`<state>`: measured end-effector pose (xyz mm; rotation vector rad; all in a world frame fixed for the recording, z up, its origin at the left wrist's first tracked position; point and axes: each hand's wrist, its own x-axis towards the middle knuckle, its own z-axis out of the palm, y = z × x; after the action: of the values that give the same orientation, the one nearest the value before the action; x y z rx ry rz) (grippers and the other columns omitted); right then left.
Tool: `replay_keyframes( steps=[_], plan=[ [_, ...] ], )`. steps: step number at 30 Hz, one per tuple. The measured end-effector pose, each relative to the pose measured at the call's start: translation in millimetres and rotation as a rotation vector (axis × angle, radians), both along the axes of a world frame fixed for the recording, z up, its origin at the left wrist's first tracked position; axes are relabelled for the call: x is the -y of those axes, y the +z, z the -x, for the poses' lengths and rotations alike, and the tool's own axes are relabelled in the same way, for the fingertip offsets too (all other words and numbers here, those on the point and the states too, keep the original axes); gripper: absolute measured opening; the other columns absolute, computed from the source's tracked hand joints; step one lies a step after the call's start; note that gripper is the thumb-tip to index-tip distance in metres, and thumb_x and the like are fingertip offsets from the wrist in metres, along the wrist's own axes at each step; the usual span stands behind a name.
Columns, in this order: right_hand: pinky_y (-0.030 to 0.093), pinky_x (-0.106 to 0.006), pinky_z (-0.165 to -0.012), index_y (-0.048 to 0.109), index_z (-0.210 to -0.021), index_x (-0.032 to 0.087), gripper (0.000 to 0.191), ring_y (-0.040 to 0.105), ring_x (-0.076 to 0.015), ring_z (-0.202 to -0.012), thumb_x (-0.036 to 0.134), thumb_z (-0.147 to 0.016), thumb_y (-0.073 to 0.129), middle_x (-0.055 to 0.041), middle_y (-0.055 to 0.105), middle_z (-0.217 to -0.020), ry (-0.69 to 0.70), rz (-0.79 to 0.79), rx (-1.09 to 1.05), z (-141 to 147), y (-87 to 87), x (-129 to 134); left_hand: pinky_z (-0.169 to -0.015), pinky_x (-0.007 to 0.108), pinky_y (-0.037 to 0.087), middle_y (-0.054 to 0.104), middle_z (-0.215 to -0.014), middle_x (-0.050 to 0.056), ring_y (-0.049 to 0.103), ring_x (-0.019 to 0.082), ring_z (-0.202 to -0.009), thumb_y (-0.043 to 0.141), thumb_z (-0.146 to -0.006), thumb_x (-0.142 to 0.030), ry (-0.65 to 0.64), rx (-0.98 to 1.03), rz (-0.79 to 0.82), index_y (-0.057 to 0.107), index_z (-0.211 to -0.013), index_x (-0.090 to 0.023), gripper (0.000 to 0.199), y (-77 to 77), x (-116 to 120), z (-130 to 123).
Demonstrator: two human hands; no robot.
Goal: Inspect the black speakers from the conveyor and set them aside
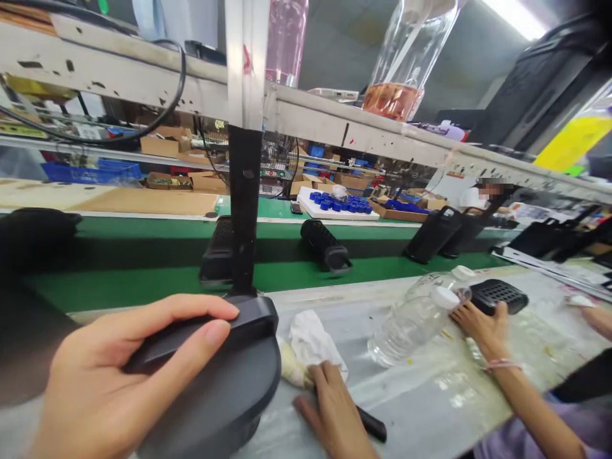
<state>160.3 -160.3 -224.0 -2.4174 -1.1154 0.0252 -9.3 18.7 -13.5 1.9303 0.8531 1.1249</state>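
Note:
My left hand (129, 363) pinches the raised handle of a dark grey, rounded device (215, 395) at the lower left, thumb and index finger on the handle's edge. At the bottom centre my right hand (335, 408) is over a tool with a black handle (373, 424) and a pale yellowish end (292, 366), its fingers curled over the middle. A crumpled white cloth (315, 338) lies just beyond its fingertips. The part of the tool under the palm is hidden.
Clear bottles (406, 319) stand right of centre. Beside them a co-worker's hand (482, 328) touches a black perforated part (500, 295). Black devices (325, 245) sit on the green belt (282, 274) beyond. A black post (243, 210) and a shelf beam (335, 121) stand in front.

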Motion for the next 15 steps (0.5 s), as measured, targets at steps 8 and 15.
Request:
replay_keyframes(
  steps=[8,15],
  plan=[
    [0.055,-0.041,-0.070,0.063,-0.092,0.022,0.028,0.069,-0.0291,-0.082,0.045,-0.098,0.049,-0.0074,0.065,-0.095,-0.071,0.223,0.298,-53,9.7,44,-0.067,0.003,0.045,0.071,-0.071,-0.015,0.058,0.005,-0.061,0.076,-0.068,-0.048,-0.102,0.135,-0.038,0.075,-0.068,-0.040,0.009,8.2,7,-6],
    [0.055,-0.031,-0.067,0.065,-0.084,0.021,0.047,0.070,-0.0237,-0.072,0.061,-0.093,0.042,-0.0042,0.068,-0.072,-0.120,-0.024,-0.313,-51,27.2,84,-0.071,0.004,0.045,0.074,-0.083,-0.018,0.065,0.003,-0.071,0.071,-0.079,-0.049,-0.238,0.145,-0.117,0.075,-0.088,-0.047,0.010,7.9,4,-6]
  ],
)
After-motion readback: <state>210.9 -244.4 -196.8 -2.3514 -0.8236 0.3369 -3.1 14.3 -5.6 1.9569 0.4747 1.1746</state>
